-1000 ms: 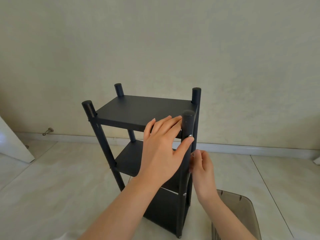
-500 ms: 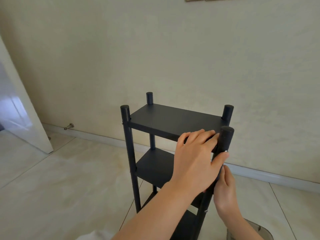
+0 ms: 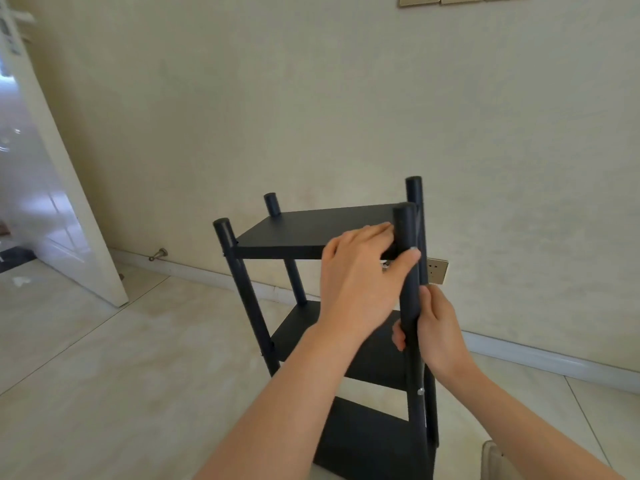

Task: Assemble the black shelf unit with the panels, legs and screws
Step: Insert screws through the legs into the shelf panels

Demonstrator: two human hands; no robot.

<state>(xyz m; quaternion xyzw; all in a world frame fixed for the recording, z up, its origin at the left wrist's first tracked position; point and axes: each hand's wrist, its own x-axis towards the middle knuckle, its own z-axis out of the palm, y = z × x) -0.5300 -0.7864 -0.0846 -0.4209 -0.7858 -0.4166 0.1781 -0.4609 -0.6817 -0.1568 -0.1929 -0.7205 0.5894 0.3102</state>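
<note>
The fingers [image 3: 375, 233] of the left hand [image 3: 356, 275] lie on the near right corner of the top panel [image 3: 304, 230]. Its thumb is bent across the front of the near right leg [image 3: 404, 226], so this hand grasps the leg at the corner. Just below, the right hand [image 3: 438, 336] is closed around the same leg, and its fingertips [image 3: 398, 339] come out on the leg's left side.

The leg belongs to the black shelf unit [image 3: 363, 441], which stands upright on the floor [image 3: 121, 375] in the lower middle of the frame, near the wall [image 3: 346, 98]. The unit is matt black, with three flat rectangular panels one above the other. Its four round legs have flat tops that rise above the top panel. A small silver screw [image 3: 420, 391] sits in the held leg, at the level of the middle panel.

The floor is of glossy pale tiles. A white door [image 3: 69, 209] is at the left edge, and a grey container [image 3: 491, 459] is in the lower right corner.
</note>
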